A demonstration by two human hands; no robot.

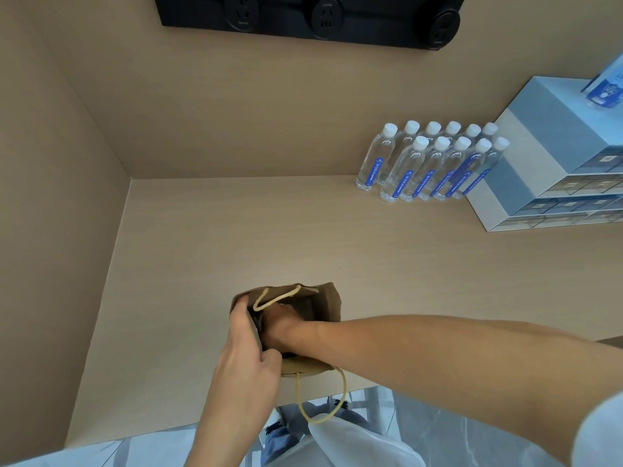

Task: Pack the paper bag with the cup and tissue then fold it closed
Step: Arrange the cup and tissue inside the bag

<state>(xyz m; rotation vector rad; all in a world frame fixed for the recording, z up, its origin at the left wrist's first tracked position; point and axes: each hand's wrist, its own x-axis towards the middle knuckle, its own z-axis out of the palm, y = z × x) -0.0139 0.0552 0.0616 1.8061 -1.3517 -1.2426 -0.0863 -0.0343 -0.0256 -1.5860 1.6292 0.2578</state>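
Head view looks down on a pale wooden counter [209, 237] set in a corner, with a plain wall panel [50, 163] closing off its left side. Near the front edge stands a brown paper bag [328, 301], its mouth open upward. The left hand [244, 358] grips the bag's left rim, fingers curled over the paper and thumb pressed against the near edge, holding the mouth apart. One cream rope handle [274, 298] lies across the far rim; the other rope handle [320, 399] hangs from the near rim, past the counter's edge. The right hand [278, 323] is pushed down inside the bag to the wrist, so its fingers are hidden and I cannot tell whether it is closed on anything. Neither cup nor tissue can be made out in the bag's dark interior. The right forearm [438, 345] crosses in from the right. Farther back on the right stand two rows of clear water bottles [428, 163] with white caps and blue labels, just beside a stack of grey-and-white drawer units [546, 156]. High on the back wall runs a black socket strip [310, 18].
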